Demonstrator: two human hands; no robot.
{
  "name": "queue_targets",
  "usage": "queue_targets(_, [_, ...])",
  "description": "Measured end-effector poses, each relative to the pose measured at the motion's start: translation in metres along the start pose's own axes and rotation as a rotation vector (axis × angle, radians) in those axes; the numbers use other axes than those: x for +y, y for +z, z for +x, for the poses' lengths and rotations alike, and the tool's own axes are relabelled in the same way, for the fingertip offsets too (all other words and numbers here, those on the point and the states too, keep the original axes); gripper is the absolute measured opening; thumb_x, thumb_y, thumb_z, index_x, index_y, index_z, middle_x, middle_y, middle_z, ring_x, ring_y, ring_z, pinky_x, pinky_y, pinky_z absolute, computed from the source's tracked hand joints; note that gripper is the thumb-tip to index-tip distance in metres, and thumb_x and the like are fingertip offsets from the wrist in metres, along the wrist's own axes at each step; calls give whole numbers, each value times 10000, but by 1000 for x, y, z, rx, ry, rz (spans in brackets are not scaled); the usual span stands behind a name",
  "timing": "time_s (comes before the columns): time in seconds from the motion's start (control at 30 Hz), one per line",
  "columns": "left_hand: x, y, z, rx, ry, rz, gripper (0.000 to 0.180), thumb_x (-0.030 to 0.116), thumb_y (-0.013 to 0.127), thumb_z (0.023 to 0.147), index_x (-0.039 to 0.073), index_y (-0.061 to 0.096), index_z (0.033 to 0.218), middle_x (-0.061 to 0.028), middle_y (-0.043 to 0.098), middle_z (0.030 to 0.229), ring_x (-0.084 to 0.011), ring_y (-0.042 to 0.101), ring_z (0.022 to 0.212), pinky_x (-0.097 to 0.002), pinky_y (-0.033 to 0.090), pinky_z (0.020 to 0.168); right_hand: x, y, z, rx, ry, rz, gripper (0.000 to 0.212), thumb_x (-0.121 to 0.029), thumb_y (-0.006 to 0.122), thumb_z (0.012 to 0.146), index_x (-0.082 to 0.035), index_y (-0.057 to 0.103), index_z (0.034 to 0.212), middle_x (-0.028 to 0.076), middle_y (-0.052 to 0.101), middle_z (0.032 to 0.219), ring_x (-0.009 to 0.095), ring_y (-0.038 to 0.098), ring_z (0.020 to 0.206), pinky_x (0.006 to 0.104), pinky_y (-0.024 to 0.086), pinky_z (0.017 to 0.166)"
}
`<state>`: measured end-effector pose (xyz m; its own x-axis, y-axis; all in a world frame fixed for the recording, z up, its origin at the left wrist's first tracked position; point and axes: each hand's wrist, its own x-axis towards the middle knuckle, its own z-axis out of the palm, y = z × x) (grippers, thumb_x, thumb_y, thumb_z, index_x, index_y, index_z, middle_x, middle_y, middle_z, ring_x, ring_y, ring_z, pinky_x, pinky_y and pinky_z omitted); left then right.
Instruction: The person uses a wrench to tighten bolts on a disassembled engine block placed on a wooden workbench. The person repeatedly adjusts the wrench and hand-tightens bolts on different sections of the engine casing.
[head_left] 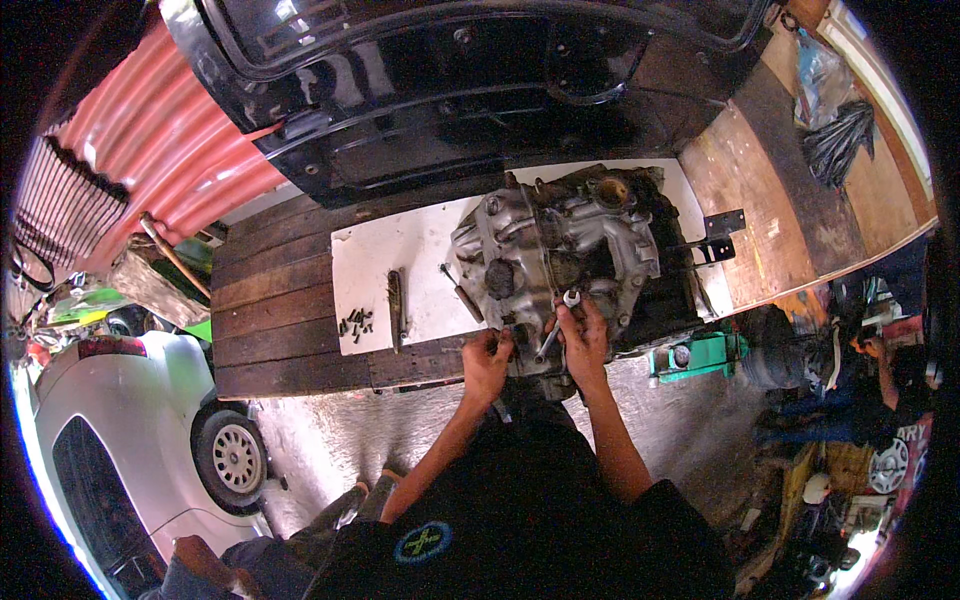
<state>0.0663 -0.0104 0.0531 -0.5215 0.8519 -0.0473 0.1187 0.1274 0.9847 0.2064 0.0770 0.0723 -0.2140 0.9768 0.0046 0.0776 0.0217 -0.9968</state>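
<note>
Grey cast-metal gearbox housing (555,245) is located on a flat white sheet (375,258), which covers part of the dark wooden plank bench (270,325), directly in front of the person. From where I stand, the right hand (586,338) is at the housing's near side, its grip clamped on a slim silver metal wrench (547,346). The left hand (485,368) is at the near left edge of the housing, fingers drawn in; whether that grip holds a part, I cannot tell.

Left of the housing, on the sheet, lie a cluster of short dark metal bolts (357,324), a long dark rod-shaped tool (395,310) and a slender dark-handled tool (466,300).

Status, as judged: fastener work appears partly complete, since loose bolts are already set aside. The main body of the housing appears assembled, with its joint closed. How many fasteners are left cannot be determined from here.
</note>
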Motion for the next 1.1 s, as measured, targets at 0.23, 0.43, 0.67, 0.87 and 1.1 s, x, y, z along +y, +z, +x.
queue_targets(0.23, [0, -20, 6, -203, -117, -84, 306, 264, 597, 933, -37, 590, 876, -47, 600, 768, -107, 516, 709, -297, 442, 663, -7, 0, -2, -13, 28, -40, 271, -263, 616, 926, -53, 587, 1094, 23, 624, 853, 91, 569, 689, 245, 447, 577])
queue_targets(0.43, [15, -30, 6, -279, -64, -270, 242, 237, 608, 933, -4, 594, 918, -57, 623, 783, -147, 588, 733, -305, 476, 713, -18, 3, -2, -20, -54, 21, 198, -224, 579, 945, -53, 593, 1043, 4, 620, 707, 50, 509, 586, 210, 356, 510])
queue_targets(0.67, [-16, -26, 14, -371, -546, -931, 213, 140, 653, 885, -3, 603, 1033, -82, 622, 856, -186, 598, 778, -323, 496, 708, -9, 1, -2, -19, -61, -58, 202, -222, 583, 940, -51, 592, 1047, 19, 625, 772, 72, 541, 639, 229, 390, 546])
queue_targets(0.87, [-7, -18, 20, -386, -685, -955, 242, 102, 658, 869, -18, 602, 1072, -94, 629, 890, -188, 583, 790, -296, 479, 696, 2, 1, 3, -15, -150, -114, 168, -203, 578, 941, -60, 593, 1029, 0, 617, 732, 54, 528, 610, 211, 362, 513])
queue_targets(1.1, [-37, -28, 20, -425, -671, -1137, 136, 77, 637, 880, -7, 596, 979, -61, 589, 832, -154, 541, 729, -253, 442, 646, -14, -3, -2, -71, 5, -85, 267, -244, 598, 930, -33, 577, 1093, 56, 639, 834, 144, 587, 662, 293, 469, 629])
